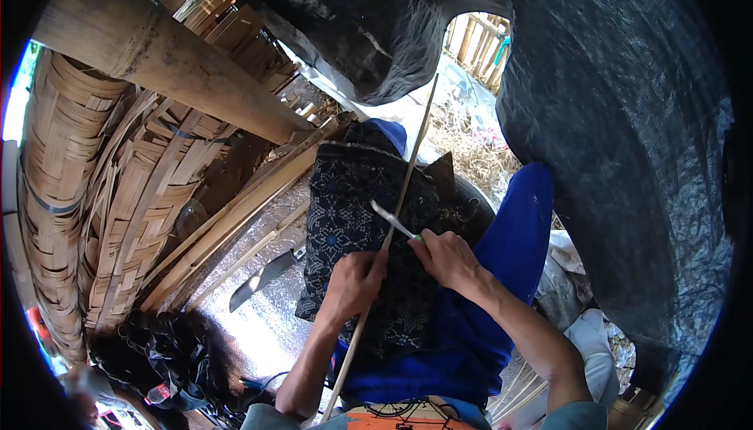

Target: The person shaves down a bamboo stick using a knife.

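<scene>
A long, thin bamboo strip (409,165) runs slantwise over my lap, from near my body out past my knees. My left hand (357,283) is closed around it near the middle. In my right hand (451,259) is a small knife (391,218); its pale blade crosses the strip just beyond my left fingers. Most of the handle is hidden in my grip, with a bit of green showing. Under both hands a dark patterned cloth (333,218) is spread over my blue trousers (514,226).
A large knife (263,279) with a broad blade lies on the floor to my left. Beyond it are bamboo slats (235,222), rolled woven bamboo mats (141,218) and a thick bamboo pole (180,69). Black plastic sheeting (612,140) hangs ahead and to the right. Part of another person shows at lower left.
</scene>
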`<action>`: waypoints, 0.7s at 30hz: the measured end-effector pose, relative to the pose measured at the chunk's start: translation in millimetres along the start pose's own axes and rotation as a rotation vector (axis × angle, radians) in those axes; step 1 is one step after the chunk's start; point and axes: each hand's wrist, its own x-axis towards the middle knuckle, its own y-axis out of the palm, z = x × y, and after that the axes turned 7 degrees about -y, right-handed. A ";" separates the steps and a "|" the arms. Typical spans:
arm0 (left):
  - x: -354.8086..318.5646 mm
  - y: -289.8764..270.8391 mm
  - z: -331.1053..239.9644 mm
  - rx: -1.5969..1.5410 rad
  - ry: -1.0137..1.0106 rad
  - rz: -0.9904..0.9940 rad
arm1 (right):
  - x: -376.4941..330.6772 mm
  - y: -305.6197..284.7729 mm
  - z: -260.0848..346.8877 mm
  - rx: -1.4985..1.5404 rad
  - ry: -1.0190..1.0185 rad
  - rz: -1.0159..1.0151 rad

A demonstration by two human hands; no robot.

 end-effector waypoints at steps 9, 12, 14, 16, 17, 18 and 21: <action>-31.1 8.4 -7.9 0.192 0.173 -0.137 | 21.3 -15.2 -24.3 0.044 0.154 -0.242; -30.4 5.2 -11.8 0.300 0.218 -0.302 | 14.2 -21.9 -10.0 0.045 0.061 -0.403; -24.0 1.7 -9.7 0.448 0.298 -0.440 | 9.8 -26.0 5.1 0.257 0.053 -0.235; -19.0 3.0 -11.2 0.490 0.314 -0.457 | 7.6 -16.6 9.9 0.271 0.059 -0.208; -15.7 5.7 -10.3 0.507 0.329 -0.474 | 7.0 -8.9 7.7 0.248 0.042 -0.200; -13.6 8.6 -10.2 0.523 0.344 -0.488 | 5.3 -4.6 6.0 0.224 0.027 -0.192; -13.6 11.0 -9.3 0.543 0.310 -0.488 | -6.3 1.1 8.3 0.165 0.053 -0.141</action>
